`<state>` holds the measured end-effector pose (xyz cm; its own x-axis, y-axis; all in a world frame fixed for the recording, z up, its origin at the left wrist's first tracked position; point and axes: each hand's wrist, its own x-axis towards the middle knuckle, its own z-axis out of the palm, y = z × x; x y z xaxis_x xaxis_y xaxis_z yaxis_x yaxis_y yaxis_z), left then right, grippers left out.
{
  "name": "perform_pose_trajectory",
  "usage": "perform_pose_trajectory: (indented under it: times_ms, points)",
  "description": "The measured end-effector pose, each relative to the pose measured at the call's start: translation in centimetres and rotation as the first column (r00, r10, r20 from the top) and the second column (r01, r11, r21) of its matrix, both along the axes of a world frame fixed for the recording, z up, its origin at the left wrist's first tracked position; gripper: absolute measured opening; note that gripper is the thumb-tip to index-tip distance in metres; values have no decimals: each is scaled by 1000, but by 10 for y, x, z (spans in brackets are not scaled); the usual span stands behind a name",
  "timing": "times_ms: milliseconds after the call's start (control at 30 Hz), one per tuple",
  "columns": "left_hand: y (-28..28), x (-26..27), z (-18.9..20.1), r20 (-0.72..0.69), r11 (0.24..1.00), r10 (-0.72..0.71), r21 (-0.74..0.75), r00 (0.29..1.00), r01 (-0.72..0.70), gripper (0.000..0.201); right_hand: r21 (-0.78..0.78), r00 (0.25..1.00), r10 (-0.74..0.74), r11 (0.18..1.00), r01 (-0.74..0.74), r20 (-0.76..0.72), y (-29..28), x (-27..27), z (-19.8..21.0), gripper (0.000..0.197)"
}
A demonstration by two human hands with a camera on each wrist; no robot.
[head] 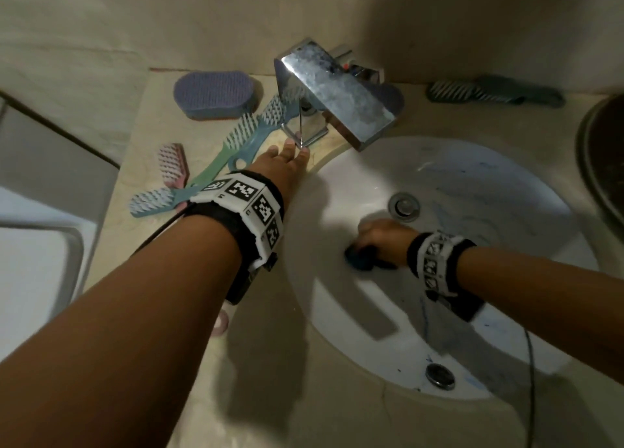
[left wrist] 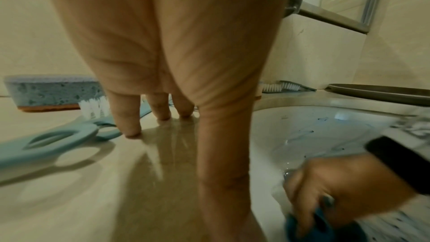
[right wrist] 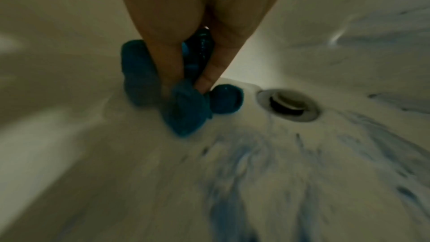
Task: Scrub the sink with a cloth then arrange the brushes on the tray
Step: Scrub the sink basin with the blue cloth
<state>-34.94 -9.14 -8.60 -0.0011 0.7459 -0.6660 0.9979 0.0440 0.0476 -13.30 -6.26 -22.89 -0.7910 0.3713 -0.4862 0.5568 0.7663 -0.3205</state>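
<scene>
My right hand (head: 378,241) grips a bunched blue cloth (head: 359,256) (right wrist: 184,109) and presses it on the white sink (head: 472,184) bottom, left of the drain (head: 403,206) (right wrist: 288,105). Blue smears streak the basin (right wrist: 244,163). My left hand (head: 287,157) rests flat on the counter by the sink rim, fingers (left wrist: 126,117) straight, just before the tap base. Several teal brushes (head: 243,136) (left wrist: 53,141) and a pink brush (head: 174,165) lie left of that hand. A dark brush (head: 489,91) lies at the back right. A dark tray (head: 604,164) (left wrist: 381,91) sits at the right edge.
A chrome tap (head: 334,93) overhangs the sink's back. A purple sponge (head: 216,94) (left wrist: 51,93) lies behind the brushes. An overflow hole (head: 439,376) sits on the near sink wall. A white fixture (head: 37,262) stands at the left.
</scene>
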Motion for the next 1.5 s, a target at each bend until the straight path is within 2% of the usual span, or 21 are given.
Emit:
perform_pose_trajectory:
  times_ms: [100, 167, 200, 300, 333, 400, 467, 533, 633, 667, 733, 833, 900, 933, 967, 1000, 1067, 1200, 1367, 1433, 1500]
  points:
    - [0, 0, 0, -14, 1000, -8, 8, 1000, 8, 76, 85, 991, -120, 989, 125, -64, 24, -11, -6, 28]
    - [0, 0, 1, -2, 1000, -3, 4, 1000, 3, 72, 24, 987, -153, 988, 154, -41, 9, -6, -4, 21]
    - [1, 0, 2, -3, 1000, -1, 1, 1000, 1, 72, -26, 989, -143, 989, 143, -23, -7, -3, 2, 17]
    - [1, 0, 2, 6, 1000, 2, -7, 1000, -2, 74, -211, 993, 75, 976, -54, 92, -52, 10, 17, 8]
    - [1, 0, 2, 6, 1000, 2, -6, 1000, -2, 74, -288, 992, 77, 957, -46, 97, -54, 12, 20, 10]
    - [1, 1, 3, 5, 1000, 4, -7, 1000, -4, 73, -271, 997, 24, 962, -3, 74, -37, 8, 12, 23]
    - [0, 1, 3, -5, 1000, 4, -2, 1000, -4, 72, -104, 998, -60, 993, 62, 20, -13, 9, 2, 15]
    - [1, 2, 2, -21, 1000, -5, 8, 1000, 6, 72, -85, 993, -104, 991, 100, -49, -8, 8, 0, 8]
    - [1, 0, 0, -10, 1000, -6, 11, 1000, 6, 71, -95, 996, 39, 995, -31, 83, -43, 15, 14, 18]
    - [1, -1, 0, -7, 1000, -6, 13, 1000, 6, 70, -141, 984, 151, 981, -137, 95, -59, 20, 19, 22]
    - [1, -1, 0, -11, 1000, -15, 22, 1000, 15, 71, -114, 964, 251, 964, -240, 89, -73, 25, 17, 27]
    - [0, 1, 1, -27, 1000, -8, 26, 1000, 8, 69, -167, 989, 95, 983, -75, 117, -50, 19, 11, 24]
    - [-1, 2, 1, -29, 1000, 5, 25, 1000, -4, 71, -103, 1000, -6, 995, 7, 11, -35, 14, 4, 7]
    - [-1, 3, 1, -28, 1000, 12, 25, 1000, -12, 76, -65, 997, -70, 995, 70, 16, -30, 14, 2, 6]
    - [-1, 4, 2, -24, 1000, 17, 21, 1000, -16, 82, -98, 996, -82, 992, 84, 28, -32, 16, 3, 15]
    - [-5, 4, 2, -16, 1000, 20, 12, 1000, -20, 89, -133, 993, -87, 987, 96, 75, -39, 17, 10, 26]
    - [-17, 4, 3, -6, 999, 37, 17, 999, -37, 91, -177, 978, -11, 983, 48, 207, -57, 26, 26, 34]
    - [-54, 7, 6, 54, 991, 128, 20, 990, -129, 70, -270, 953, 47, 962, 37, 300, -76, 33, 42, 40]
    - [-98, 19, 6, 88, 972, 232, -40, 969, -230, 75, -207, 976, -118, 966, 156, 185, -61, 27, 35, 30]
    - [-111, 27, 6, 72, 964, 256, -92, 964, -249, 76, -187, 973, -71, 976, 114, 221, -67, 28, 37, 32]
    - [-121, 34, 6, 34, 967, 236, -102, 971, -232, 78, -238, 967, 0, 969, 62, 253, -79, 33, 41, 31]
